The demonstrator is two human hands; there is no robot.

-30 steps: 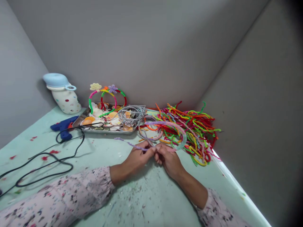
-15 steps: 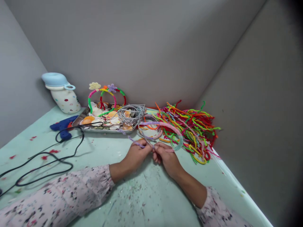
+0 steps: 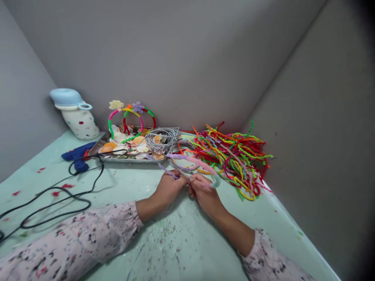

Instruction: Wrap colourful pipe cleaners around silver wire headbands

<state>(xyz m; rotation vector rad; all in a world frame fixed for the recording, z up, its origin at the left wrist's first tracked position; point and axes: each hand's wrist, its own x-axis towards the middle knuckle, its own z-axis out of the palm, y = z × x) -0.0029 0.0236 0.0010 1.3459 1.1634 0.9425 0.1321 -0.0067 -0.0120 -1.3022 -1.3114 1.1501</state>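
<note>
My left hand (image 3: 168, 189) is closed, pinching a lilac pipe cleaner (image 3: 164, 170) whose free end sticks out to the upper left. My right hand (image 3: 203, 193) is closed on a headband (image 3: 197, 161) partly wrapped in lilac, pink and pale blue fuzz; the band arches up and back over both hands. The two hands meet fingertip to fingertip at one end of the band, low over the pale green table (image 3: 123, 191).
A heap of coloured pipe cleaners (image 3: 234, 156) lies right of the hands. A metal tray (image 3: 129, 150) holds shells, bare grey headbands (image 3: 162, 139) and finished headbands (image 3: 131, 117). A blue glue gun (image 3: 77, 155) with a black cord (image 3: 58, 199) lies left, a dotted jug (image 3: 76, 115) behind.
The pipe cleaner's free end has grown shorter and drawn in toward my left hand. The headband has tipped lower and turned, its pale blue end now near my right hand.
</note>
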